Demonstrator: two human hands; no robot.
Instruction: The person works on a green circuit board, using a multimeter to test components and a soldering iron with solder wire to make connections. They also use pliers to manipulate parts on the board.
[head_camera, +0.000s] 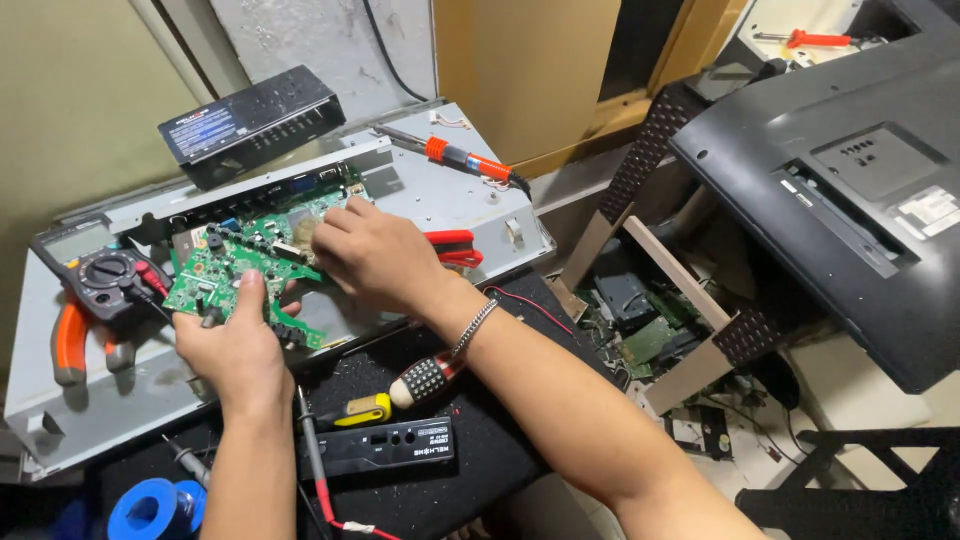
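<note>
Head view: green circuit board (232, 268) lying tilted on grey metal chassis (440, 200), near its left-centre. Left hand (238, 345) gripping board's near edge, thumb on top, fingers curled underneath. Right hand (372, 252) over board's right end, fingers bent and pressed together at board edge; can't tell if pinching anything. Multimeter (100, 275) just left of board, orange-handled pliers (68, 343) beside it. Soldering iron (455, 157) on chassis far side. Black box (250, 120) behind. Screwdriver (425, 378) under right wrist. Monitor back (850, 190) at right.
</note>
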